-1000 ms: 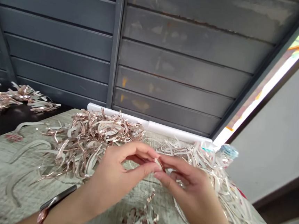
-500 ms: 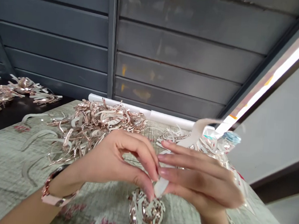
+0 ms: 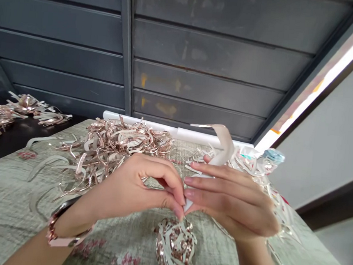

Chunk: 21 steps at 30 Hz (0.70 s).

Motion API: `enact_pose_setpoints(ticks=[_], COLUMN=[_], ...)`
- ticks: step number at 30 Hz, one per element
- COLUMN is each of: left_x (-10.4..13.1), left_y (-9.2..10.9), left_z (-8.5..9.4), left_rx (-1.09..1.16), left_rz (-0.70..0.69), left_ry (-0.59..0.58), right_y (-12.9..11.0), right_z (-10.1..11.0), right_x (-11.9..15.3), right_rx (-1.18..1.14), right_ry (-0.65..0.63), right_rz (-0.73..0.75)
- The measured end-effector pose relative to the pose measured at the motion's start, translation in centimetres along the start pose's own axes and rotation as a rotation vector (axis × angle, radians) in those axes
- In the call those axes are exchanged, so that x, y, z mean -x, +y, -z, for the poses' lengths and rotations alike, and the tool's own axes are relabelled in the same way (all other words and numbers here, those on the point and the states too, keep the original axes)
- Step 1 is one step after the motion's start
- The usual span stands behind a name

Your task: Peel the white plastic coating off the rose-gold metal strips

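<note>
My left hand (image 3: 151, 188) is closed in a pinch, thumb against fingertips, on the lower end of a white strip (image 3: 223, 143). From there the strip runs up past my right hand (image 3: 230, 201) and curls over at its top. The fingers of my right hand are fairly straight and close together, with the strip between them and the thumb, which is mostly hidden. Just below my fingertips is a round bundle of shiny rose-gold and white strips (image 3: 175, 248). A thin pale piece links its top to the left hand's pinch.
Beyond my left hand lies a big tangled heap of rose-gold and white strips (image 3: 126, 138) on the patterned cloth (image 3: 1, 191). Clear plastic packaging (image 3: 273, 157) and more strips lie at right. A white roll (image 3: 140, 123) runs along the grey panelled wall (image 3: 219, 66). More strips (image 3: 27, 105) lie far left.
Both hands have risen slightly, and the pinch sits higher above the bundle. The strip's curled top has swung left. The view has shifted a little.
</note>
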<state>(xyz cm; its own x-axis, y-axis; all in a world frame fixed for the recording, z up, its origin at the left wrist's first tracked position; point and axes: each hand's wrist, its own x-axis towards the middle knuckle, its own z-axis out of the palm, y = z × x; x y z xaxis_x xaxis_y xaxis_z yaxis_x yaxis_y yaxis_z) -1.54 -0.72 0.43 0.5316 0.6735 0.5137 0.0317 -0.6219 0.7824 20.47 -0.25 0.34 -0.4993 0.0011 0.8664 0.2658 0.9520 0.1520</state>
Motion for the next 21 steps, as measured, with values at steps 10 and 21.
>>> enact_pose_setpoints(ticks=[10, 21], left_x=[0.6, 0.7], left_y=[0.1, -0.6], left_z=[-1.0, -1.7], left_rx=[-0.190, -0.227], left_rz=[-0.240, -0.237], left_ry=[0.077, 0.116], right_y=[0.1, 0.3], right_z=[-0.7, 0.2], right_x=[0.8, 0.7], right_rx=[-0.147, -0.071], right_ry=[0.145, 0.132], right_rz=[-0.124, -0.089])
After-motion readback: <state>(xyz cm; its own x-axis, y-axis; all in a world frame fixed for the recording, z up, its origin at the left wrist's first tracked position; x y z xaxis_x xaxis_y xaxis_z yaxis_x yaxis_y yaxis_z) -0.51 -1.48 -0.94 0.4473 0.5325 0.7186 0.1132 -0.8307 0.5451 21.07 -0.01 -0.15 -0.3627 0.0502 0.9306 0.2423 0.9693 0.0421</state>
